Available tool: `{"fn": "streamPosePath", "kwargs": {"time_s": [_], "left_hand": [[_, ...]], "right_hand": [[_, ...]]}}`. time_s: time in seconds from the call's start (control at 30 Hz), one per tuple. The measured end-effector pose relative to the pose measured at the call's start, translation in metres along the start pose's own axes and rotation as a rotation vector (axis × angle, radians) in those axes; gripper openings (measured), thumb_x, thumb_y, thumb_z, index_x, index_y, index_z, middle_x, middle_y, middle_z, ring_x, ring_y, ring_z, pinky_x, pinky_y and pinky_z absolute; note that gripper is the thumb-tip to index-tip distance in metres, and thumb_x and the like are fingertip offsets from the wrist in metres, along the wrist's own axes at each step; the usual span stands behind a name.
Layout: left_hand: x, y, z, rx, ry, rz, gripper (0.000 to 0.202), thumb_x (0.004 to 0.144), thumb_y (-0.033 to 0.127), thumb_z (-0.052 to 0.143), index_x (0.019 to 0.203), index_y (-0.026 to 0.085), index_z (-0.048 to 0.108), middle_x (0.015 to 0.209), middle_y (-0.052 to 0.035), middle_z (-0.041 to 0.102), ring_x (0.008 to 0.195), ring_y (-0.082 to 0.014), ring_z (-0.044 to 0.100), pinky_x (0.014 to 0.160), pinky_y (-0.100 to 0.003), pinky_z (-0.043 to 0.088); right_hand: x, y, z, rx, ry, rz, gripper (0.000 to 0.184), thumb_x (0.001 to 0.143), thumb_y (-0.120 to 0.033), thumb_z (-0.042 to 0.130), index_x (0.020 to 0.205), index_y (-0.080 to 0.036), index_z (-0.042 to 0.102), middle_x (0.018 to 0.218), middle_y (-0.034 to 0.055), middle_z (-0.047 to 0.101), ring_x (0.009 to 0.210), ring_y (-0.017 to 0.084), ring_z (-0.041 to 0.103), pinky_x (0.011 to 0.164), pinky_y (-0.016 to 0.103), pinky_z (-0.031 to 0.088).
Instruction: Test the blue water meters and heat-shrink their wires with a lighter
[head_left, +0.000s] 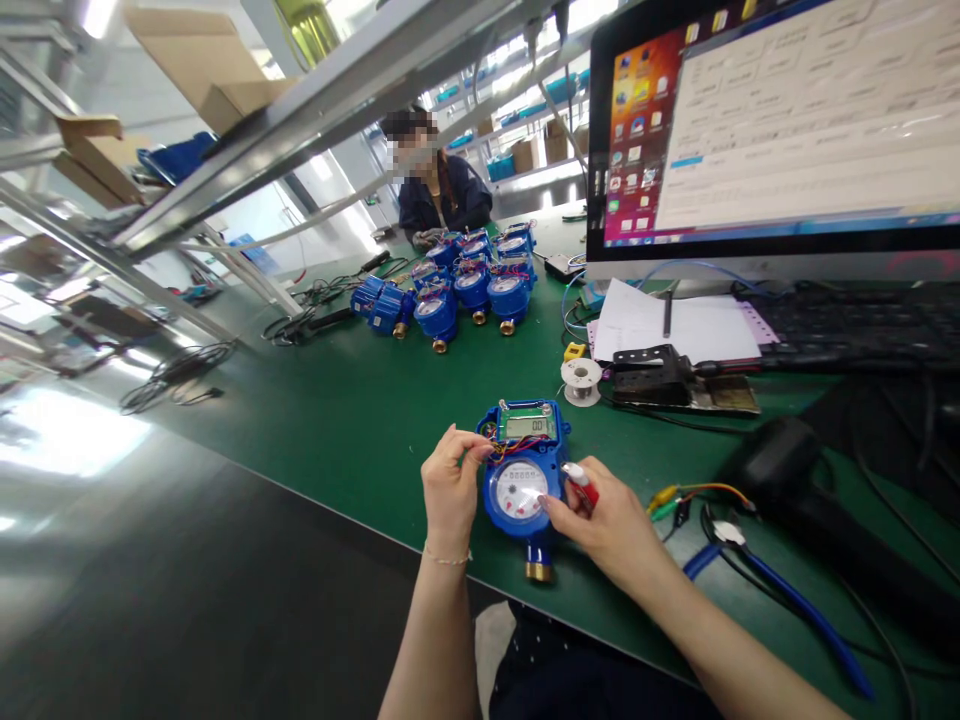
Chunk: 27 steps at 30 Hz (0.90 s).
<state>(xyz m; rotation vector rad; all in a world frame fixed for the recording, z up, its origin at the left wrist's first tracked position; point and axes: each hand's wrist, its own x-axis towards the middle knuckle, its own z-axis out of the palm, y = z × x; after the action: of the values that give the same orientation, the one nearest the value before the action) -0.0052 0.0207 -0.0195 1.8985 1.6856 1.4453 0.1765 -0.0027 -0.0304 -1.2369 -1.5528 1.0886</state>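
A blue water meter (491,500) lies on the green bench in front of me, its brass end towards me. Its upper housing is uncovered and shows a circuit board with a small lit-up display (529,428). Thin coloured wires (531,443) run between the board and the round dial. At the housing's left edge my left hand (452,482) pinches thumb and forefinger together on the wires. My right hand (606,522) is closed around a short red-and-white pen-like tool (582,484), at the dial's right side. The thumb of that hand reaches over the dial's edge.
Several blue meters (471,284) stand grouped at the back, before a seated person (442,190). To the right are a solder wire spool (581,380), papers (667,325), a monitor (780,130), a keyboard (855,325), a black scanner (780,470), blue-handled pliers (799,605) and clip leads (697,493).
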Motion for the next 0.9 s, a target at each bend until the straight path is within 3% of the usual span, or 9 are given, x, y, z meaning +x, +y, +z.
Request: {"fn": "streamPosePath", "kwargs": {"time_s": [0.1, 0.2, 0.23, 0.37, 0.6, 0.67, 0.77, 0.83, 0.9], "left_hand": [[0.001, 0.003, -0.002, -0.032, -0.039, -0.003, 0.01, 0.076, 0.03, 0.061, 0.081, 0.022, 0.063, 0.076, 0.0018, 0.066, 0.076, -0.0148, 0.062, 0.099, -0.041, 0.038], [0.004, 0.008, -0.005, 0.007, -0.13, 0.024, 0.042, 0.067, 0.031, 0.07, 0.107, 0.023, 0.057, 0.082, 0.0012, 0.066, 0.08, -0.0158, 0.062, 0.101, -0.044, 0.036], [0.005, 0.01, -0.006, 0.049, -0.162, 0.05, 0.043, 0.067, 0.029, 0.071, 0.107, 0.023, 0.057, 0.081, 0.0016, 0.065, 0.079, -0.0151, 0.062, 0.102, -0.044, 0.034], [0.01, 0.016, -0.005, 0.214, -0.236, 0.154, 0.01, 0.075, 0.021, 0.06, 0.085, 0.022, 0.064, 0.08, 0.0008, 0.066, 0.076, -0.0133, 0.061, 0.104, -0.046, 0.03], [0.016, 0.024, -0.005, 0.384, -0.335, 0.251, 0.008, 0.079, 0.017, 0.055, 0.078, 0.021, 0.062, 0.076, 0.0021, 0.062, 0.079, -0.0133, 0.059, 0.105, -0.05, 0.026], [0.014, 0.026, -0.007, 0.36, -0.288, 0.248, 0.011, 0.078, 0.018, 0.057, 0.089, 0.022, 0.061, 0.086, -0.0002, 0.061, 0.087, -0.0148, 0.058, 0.103, -0.048, 0.031], [0.002, 0.031, -0.007, 0.249, -0.034, 0.203, 0.041, 0.075, 0.025, 0.063, 0.113, 0.021, 0.051, 0.108, -0.0066, 0.054, 0.105, -0.0189, 0.05, 0.095, -0.04, 0.041], [-0.014, 0.036, -0.004, 0.199, 0.113, 0.185, 0.048, 0.073, 0.027, 0.065, 0.117, 0.021, 0.047, 0.112, -0.008, 0.051, 0.108, -0.0199, 0.048, 0.094, -0.039, 0.042], [-0.033, 0.043, 0.003, 0.204, 0.142, 0.202, 0.044, 0.074, 0.027, 0.064, 0.115, 0.02, 0.048, 0.111, -0.0083, 0.051, 0.108, -0.0201, 0.049, 0.096, -0.041, 0.041]], "right_hand": [[-0.001, 0.001, -0.001, 0.001, -0.006, 0.002, 0.031, 0.072, -0.043, 0.056, 0.057, -0.021, 0.04, 0.063, -0.0004, 0.043, 0.051, 0.014, 0.04, 0.05, 0.026, 0.028], [-0.002, 0.003, -0.002, -0.002, -0.009, 0.008, 0.031, 0.072, -0.043, 0.057, 0.057, -0.021, 0.04, 0.063, -0.0006, 0.043, 0.051, 0.014, 0.039, 0.05, 0.026, 0.028], [-0.003, 0.003, -0.002, -0.002, -0.008, 0.008, 0.031, 0.072, -0.043, 0.057, 0.057, -0.021, 0.04, 0.063, -0.0006, 0.043, 0.051, 0.014, 0.039, 0.05, 0.026, 0.028], [-0.002, 0.004, -0.003, 0.005, -0.01, 0.005, 0.031, 0.072, -0.043, 0.057, 0.057, -0.021, 0.04, 0.061, -0.0003, 0.042, 0.052, 0.015, 0.04, 0.051, 0.027, 0.028], [-0.003, 0.004, -0.005, -0.011, -0.021, 0.013, 0.032, 0.072, -0.045, 0.054, 0.057, -0.021, 0.039, 0.062, -0.0004, 0.042, 0.053, 0.015, 0.04, 0.051, 0.026, 0.028], [-0.004, 0.004, -0.005, -0.03, -0.015, 0.008, 0.031, 0.072, -0.045, 0.053, 0.058, -0.021, 0.039, 0.061, -0.0008, 0.041, 0.052, 0.015, 0.04, 0.051, 0.026, 0.028], [-0.005, 0.005, -0.004, -0.049, 0.0, -0.005, 0.031, 0.073, -0.046, 0.051, 0.059, -0.021, 0.039, 0.06, -0.0014, 0.04, 0.051, 0.014, 0.039, 0.05, 0.025, 0.028], [-0.006, 0.006, -0.004, -0.049, 0.005, -0.011, 0.032, 0.074, -0.046, 0.051, 0.059, -0.021, 0.038, 0.059, -0.0019, 0.04, 0.05, 0.014, 0.039, 0.048, 0.025, 0.028], [-0.006, 0.007, -0.005, -0.04, 0.012, -0.011, 0.033, 0.074, -0.047, 0.051, 0.059, -0.021, 0.038, 0.058, -0.0021, 0.039, 0.049, 0.013, 0.038, 0.048, 0.025, 0.028]]}}
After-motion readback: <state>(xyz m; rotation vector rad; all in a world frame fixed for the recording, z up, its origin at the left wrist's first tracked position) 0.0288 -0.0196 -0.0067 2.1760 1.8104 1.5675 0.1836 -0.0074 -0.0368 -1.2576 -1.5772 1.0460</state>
